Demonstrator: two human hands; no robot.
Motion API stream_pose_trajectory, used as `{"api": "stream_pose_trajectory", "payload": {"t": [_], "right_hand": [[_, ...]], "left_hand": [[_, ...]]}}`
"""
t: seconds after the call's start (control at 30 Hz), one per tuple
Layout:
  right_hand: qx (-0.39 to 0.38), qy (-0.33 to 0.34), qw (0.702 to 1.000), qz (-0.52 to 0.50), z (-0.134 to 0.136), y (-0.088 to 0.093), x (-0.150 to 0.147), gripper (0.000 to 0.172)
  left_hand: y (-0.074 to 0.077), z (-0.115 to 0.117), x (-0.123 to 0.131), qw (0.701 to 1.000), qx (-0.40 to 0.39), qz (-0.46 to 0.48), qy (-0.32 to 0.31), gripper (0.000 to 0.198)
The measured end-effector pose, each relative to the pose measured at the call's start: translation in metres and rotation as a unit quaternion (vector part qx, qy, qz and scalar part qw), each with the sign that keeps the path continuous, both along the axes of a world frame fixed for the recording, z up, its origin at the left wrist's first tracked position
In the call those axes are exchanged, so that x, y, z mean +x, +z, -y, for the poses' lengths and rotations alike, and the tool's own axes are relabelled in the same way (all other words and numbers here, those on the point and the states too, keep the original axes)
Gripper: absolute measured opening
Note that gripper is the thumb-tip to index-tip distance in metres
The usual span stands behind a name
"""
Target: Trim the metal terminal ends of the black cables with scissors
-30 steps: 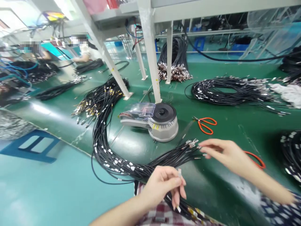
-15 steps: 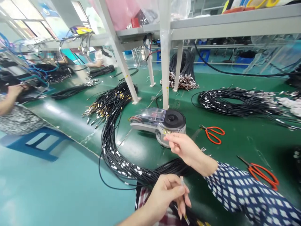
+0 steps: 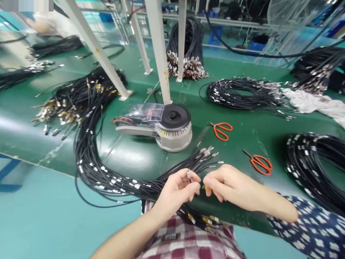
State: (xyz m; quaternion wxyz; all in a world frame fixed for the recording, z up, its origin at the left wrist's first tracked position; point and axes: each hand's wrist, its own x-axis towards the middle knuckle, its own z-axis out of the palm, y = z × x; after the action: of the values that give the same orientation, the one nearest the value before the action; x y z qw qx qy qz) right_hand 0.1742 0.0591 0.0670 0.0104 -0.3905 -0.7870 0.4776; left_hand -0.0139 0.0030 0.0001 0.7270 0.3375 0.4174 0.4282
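Apparently this is taping: the left hand [image 3: 176,189] pinches a cable [image 3: 188,174], the right hand [image 3: 230,185] a yellow strip [image 3: 207,190]; joining them likely calls for careful alignment.

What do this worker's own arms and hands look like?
The left hand and right hand wear no gloves. The right arm has a navy sleeve with a white patchy print, ending partway along the forearm. The left forearm is bare as far as it shows.

I see orange-handled scissors [image 3: 215,127] on the green table [image 3: 242,138], a second pair [image 3: 253,159] nearer its front edge, white cloth [image 3: 309,102] toward the rear.
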Motion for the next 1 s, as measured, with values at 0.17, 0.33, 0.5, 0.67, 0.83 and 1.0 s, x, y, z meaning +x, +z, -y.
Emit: {"api": "stream_pose_trajectory", "payload": {"t": [0.17, 0.33, 0.5, 0.67, 0.83, 1.0], "right_hand": [[0.05, -0.003, 0.998, 0.029, 0.004, 0.002, 0.003, 0.056], [-0.039, -0.1, 0.994, -0.002, 0.006, -0.024, 0.015, 0.054], [-0.093, -0.196, 0.964, -0.151, 0.016, -0.05, 0.019, 0.045], [-0.074, -0.235, 0.959, -0.137, 0.027, -0.052, 0.012, 0.022], [-0.044, -0.303, 0.94, -0.152, 0.022, -0.05, 0.017, 0.023], [-0.063, -0.275, 0.942, -0.18, 0.014, -0.045, 0.011, 0.022]], "left_hand": [[0.007, -0.005, 0.011, 0.998, 0.016, -0.063, -0.024, 0.031], [0.003, -0.005, 0.011, 0.997, -0.016, -0.072, -0.015, 0.03], [-0.004, -0.004, 0.011, 0.997, -0.044, -0.069, 0.003, 0.032], [-0.005, -0.004, 0.012, 0.997, -0.035, -0.064, -0.007, 0.031], [-0.005, -0.002, 0.012, 0.999, -0.035, 0.019, 0.02, 0.038], [-0.007, 0.003, 0.01, 0.998, -0.019, -0.006, 0.054, 0.042]]}}
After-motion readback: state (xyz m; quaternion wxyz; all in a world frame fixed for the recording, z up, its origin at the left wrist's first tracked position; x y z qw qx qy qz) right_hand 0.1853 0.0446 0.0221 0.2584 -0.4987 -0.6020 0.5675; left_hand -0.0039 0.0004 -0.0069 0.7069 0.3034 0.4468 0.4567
